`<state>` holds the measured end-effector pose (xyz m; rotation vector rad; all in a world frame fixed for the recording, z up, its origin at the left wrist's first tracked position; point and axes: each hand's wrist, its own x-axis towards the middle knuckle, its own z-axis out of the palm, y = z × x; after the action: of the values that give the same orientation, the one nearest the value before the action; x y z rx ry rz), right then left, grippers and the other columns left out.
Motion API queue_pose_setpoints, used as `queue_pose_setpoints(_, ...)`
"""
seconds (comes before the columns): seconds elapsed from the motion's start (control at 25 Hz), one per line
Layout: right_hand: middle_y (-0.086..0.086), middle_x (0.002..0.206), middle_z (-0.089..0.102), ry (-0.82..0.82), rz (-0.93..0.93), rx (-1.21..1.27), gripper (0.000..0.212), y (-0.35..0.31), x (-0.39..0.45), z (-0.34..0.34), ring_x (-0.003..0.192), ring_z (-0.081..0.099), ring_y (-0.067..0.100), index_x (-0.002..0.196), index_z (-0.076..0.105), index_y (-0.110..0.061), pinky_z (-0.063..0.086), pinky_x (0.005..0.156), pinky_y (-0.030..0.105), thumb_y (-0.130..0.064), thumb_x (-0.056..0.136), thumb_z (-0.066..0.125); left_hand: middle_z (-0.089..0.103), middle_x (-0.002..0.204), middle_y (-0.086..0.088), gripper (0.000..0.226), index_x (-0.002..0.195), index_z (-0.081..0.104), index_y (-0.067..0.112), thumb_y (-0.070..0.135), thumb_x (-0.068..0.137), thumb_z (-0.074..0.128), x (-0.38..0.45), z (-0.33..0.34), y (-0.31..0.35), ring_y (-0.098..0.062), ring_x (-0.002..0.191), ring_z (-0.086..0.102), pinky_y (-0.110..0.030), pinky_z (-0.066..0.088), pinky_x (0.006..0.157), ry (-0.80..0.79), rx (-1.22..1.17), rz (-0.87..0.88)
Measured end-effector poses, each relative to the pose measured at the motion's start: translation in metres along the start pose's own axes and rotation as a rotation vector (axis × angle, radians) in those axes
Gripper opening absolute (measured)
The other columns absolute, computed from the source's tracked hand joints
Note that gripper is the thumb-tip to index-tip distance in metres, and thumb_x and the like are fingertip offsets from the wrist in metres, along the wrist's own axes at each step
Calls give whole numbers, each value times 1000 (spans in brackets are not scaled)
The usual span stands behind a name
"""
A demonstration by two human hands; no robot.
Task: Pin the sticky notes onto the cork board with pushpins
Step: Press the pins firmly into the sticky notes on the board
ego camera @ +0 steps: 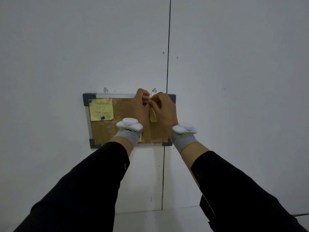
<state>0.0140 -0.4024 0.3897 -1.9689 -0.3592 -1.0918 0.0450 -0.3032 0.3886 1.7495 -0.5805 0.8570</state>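
A cork board (123, 113) with a grey frame hangs on the wall. One yellow sticky note (101, 109) with handwriting sits at its top left, held by blue pushpins (102, 117) and a pink one (107, 99). A second yellow sticky note (153, 116) shows between my hands near the board's top right, mostly hidden. My left hand (141, 104) and my right hand (163, 108) press together at its top edge with fingers pinched. A small pale thing, perhaps a pushpin, shows at the fingertips. Another yellow scrap (140, 137) peeks out behind my left wrist.
Two clear wall hooks (106, 90) carry the board on a plain white wall. A dark vertical seam (167, 67) runs down the wall past the board's right edge. Both wrists wear grey bands with white devices (129, 125). A pale ledge lies below.
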Motion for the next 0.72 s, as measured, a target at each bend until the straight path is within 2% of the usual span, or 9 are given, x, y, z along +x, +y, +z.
queue_pose_setpoints(0.12, 12, 88, 62, -22, 33, -10, 14, -2, 4, 0, 79, 57, 22, 87, 59, -4, 48, 72, 35, -18, 88, 61, 57, 86, 4, 37, 96, 53, 18, -10, 73, 44, 2, 2, -3, 1, 74, 54, -16, 46, 67, -7, 1, -2)
queue_pose_setpoints(0.24, 16, 90, 62, -49, 9, -109, 13, -4, 10, 0, 82, 57, 27, 88, 58, -1, 48, 74, 37, -13, 89, 57, 58, 88, -3, 32, 95, 54, 15, -9, 75, 47, 1, 4, -4, -8, 74, 53, -16, 46, 67, -2, 7, 44)
queue_pose_setpoints(0.4, 20, 99, 59, -92, -4, -230, 18, -5, 12, 4, 86, 57, 31, 96, 55, 2, 42, 72, 34, -15, 94, 51, 58, 93, -10, 23, 94, 56, 11, -4, 76, 53, 1, 3, -7, -18, 77, 57, -28, 50, 67, 74, 107, 76)
queue_pose_setpoints(0.48, 20, 103, 58, -104, -9, -295, 19, -4, 12, 5, 87, 56, 32, 102, 53, 3, 38, 68, 30, -15, 96, 47, 57, 94, -10, 26, 96, 57, 12, -4, 76, 54, 2, 3, -8, -16, 76, 55, -23, 48, 68, 69, 129, 85)
queue_pose_setpoints(0.6, 21, 106, 55, -112, -35, -344, 23, -2, 11, 6, 89, 54, 33, 111, 51, 4, 34, 68, 28, -12, 97, 43, 51, 93, -3, 33, 103, 59, 14, -5, 76, 55, 2, 1, -8, -10, 73, 51, -7, 40, 64, 42, 167, 117)
queue_pose_setpoints(0.72, 24, 104, 55, -78, -40, -311, 19, -1, 9, 7, 86, 52, 32, 104, 52, 7, 28, 66, 22, -8, 96, 43, 48, 91, -1, 34, 105, 59, 14, -5, 77, 55, 2, -1, -8, -10, 72, 50, -2, 38, 62, 25, 166, 128)
